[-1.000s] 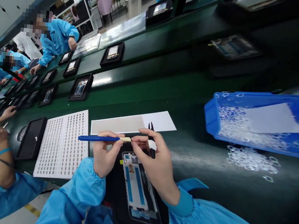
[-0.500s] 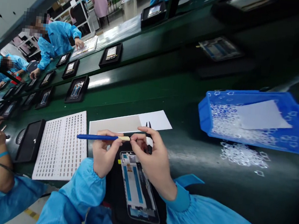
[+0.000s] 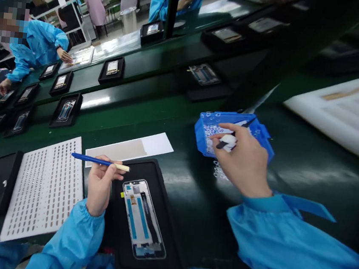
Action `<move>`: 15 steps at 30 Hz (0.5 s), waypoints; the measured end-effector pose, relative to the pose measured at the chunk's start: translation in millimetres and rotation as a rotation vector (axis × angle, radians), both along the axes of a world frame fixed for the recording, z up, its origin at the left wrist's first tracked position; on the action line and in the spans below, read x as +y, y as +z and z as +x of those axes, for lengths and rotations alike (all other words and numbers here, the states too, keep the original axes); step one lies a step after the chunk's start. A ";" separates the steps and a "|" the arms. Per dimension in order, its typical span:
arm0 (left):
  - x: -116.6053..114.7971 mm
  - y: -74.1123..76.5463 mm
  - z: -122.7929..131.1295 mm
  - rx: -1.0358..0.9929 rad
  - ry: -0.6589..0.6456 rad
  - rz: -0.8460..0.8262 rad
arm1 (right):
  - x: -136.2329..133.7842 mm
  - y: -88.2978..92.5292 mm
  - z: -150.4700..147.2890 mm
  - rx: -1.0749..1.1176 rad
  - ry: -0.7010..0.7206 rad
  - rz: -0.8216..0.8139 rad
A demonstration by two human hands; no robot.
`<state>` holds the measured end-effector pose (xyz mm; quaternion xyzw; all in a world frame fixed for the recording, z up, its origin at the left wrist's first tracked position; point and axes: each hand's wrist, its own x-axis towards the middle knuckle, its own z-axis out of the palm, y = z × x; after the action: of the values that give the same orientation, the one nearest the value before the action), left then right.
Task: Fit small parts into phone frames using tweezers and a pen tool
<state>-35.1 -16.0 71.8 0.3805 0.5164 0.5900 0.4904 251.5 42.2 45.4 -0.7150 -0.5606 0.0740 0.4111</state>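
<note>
My left hand (image 3: 99, 188) is closed around a blue pen-like stick (image 3: 91, 159) with a cream end, held nearly level above the black tray. On that black tray (image 3: 169, 236) lies an opened phone frame (image 3: 143, 220) with blue strips and a yellow tab at its upper left edge. My right hand (image 3: 247, 163) is over the near side of a blue bin (image 3: 201, 142), with thumb and fingers bent round tweezers (image 3: 228, 140) that have a white wrap and black ends. Small clear ring-like pieces fill part of the bin, and several lie in front of it.
Left of the tray stands a white board (image 3: 48, 189) with rows of small parts. A white and grey card (image 3: 126, 148) lies behind my left hand. Phone frames in black trays (image 3: 66, 110) line the bench. White foam (image 3: 345, 109) is at right; co-workers (image 3: 36, 46) sit across.
My right hand has moved right, from beside the stick's cream end to the blue bin, keeping the tweezers. My left hand still holds the stick. The view has swung right.
</note>
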 end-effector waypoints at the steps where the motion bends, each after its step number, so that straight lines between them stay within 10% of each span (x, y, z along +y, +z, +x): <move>1: -0.7 -0.6 0.2 0.006 -0.004 -0.003 | 3.9 0.7 8.9 -0.044 0.024 -0.083; 15: -3.7 -2.1 2.3 0.035 -0.011 -0.016 | 1.1 8.7 22.2 0.278 0.011 -0.131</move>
<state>-32.8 -19.7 69.7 0.3896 0.5275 0.5763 0.4877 273.7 43.2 54.0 -0.7202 -0.4959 0.2110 0.4369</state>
